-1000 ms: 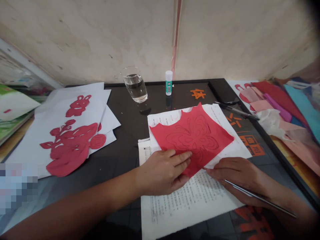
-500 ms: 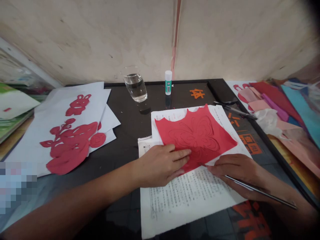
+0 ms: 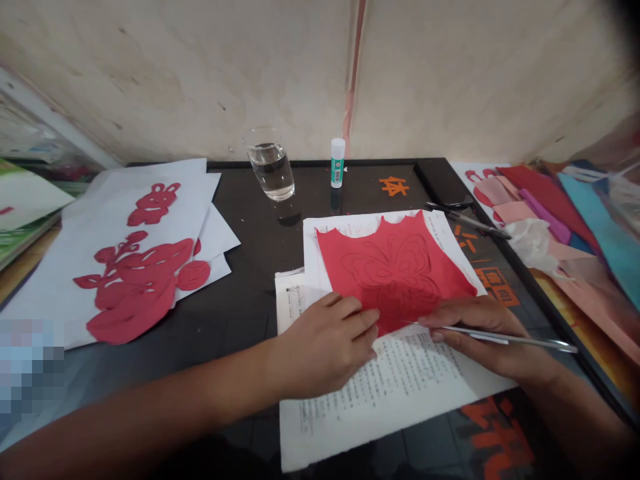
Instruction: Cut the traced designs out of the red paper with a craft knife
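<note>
the left hand (image 3: 325, 348) lies spread, pressing on a thin, light, floppy red paper sheet (image 3: 400, 273) just ahead of it, best held flat near its edge. the right hand (image 3: 483, 333) pinches a slim metal craft knife (image 3: 515, 341) beside the sheet.

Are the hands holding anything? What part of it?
The right hand holds a slim metal craft knife by its shaft, toward the pointed end. The left hand holds nothing; it rests on the red paper.
</note>
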The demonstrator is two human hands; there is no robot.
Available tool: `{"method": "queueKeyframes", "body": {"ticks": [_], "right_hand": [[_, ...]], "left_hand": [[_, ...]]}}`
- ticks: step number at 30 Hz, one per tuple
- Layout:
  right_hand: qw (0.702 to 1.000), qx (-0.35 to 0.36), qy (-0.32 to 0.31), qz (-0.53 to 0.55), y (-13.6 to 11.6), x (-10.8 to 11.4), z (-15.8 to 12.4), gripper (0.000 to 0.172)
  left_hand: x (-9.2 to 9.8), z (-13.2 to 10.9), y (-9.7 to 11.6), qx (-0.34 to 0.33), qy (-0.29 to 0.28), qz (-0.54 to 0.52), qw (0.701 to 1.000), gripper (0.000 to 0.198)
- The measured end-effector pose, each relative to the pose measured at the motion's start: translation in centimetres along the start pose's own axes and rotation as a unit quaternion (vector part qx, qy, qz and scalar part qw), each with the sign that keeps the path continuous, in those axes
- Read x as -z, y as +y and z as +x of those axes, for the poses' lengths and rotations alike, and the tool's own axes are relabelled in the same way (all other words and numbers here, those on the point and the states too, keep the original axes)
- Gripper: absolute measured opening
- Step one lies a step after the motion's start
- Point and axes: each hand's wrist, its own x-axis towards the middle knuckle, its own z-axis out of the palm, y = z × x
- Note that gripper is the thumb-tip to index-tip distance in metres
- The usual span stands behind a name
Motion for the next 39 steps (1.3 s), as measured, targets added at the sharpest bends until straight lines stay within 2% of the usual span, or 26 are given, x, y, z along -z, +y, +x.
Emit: {"method": "queueKeyframes", "body": {"ticks": [3,8,16,19,22,24,26,30,34,39], "right_hand": [[0.998,-0.061,0.008,0.019,-0.2,-0.5,0.1,0.014],[0.993,-0.119,0.011,0.026,-0.4,-1.2,0.1,0.013],[0.989,-0.138,0.000,0.054,0.2,-1.3,0.2,0.014],[0.993,-0.109,-0.021,0.037,0.2,-1.1,0.2,0.013],[0.998,-0.016,-0.053,-0.015,-0.3,-1.0,0.3,0.016],[0.996,0.049,-0.052,-0.055,-0.7,-0.9,0.4,0.020],[0.992,0.087,-0.059,-0.073,-0.9,-0.7,0.6,0.023],[0.988,0.093,-0.112,-0.047,-0.7,0.2,1.1,0.021],[0.987,0.087,-0.135,-0.023,-0.4,1.0,1.8,0.020],[0.981,0.108,-0.158,-0.021,-0.1,1.6,2.6,0.023]], "left_hand": [[0.1,0.0,-1.2,-0.028,-0.020,-0.001,0.999,0.017],[0.6,0.1,-2.5,-0.043,-0.043,-0.033,0.998,0.018],[0.4,0.1,-2.9,-0.032,-0.037,-0.086,0.995,0.021],[0.3,0.1,-3.0,-0.034,-0.037,-0.087,0.995,0.021],[0.2,0.2,-3.0,-0.049,-0.034,-0.094,0.994,0.022],[0.1,0.2,-3.1,-0.060,-0.031,-0.109,0.992,0.022],[0.0,0.1,-3.2,-0.067,-0.025,-0.125,0.990,0.022],[-0.2,0.1,-3.5,-0.078,-0.034,-0.141,0.986,0.022],[-0.2,0.3,-3.5,-0.073,-0.071,-0.143,0.984,0.019],[0.0,0.5,-3.5,-0.067,-0.087,-0.144,0.983,0.019]]}}
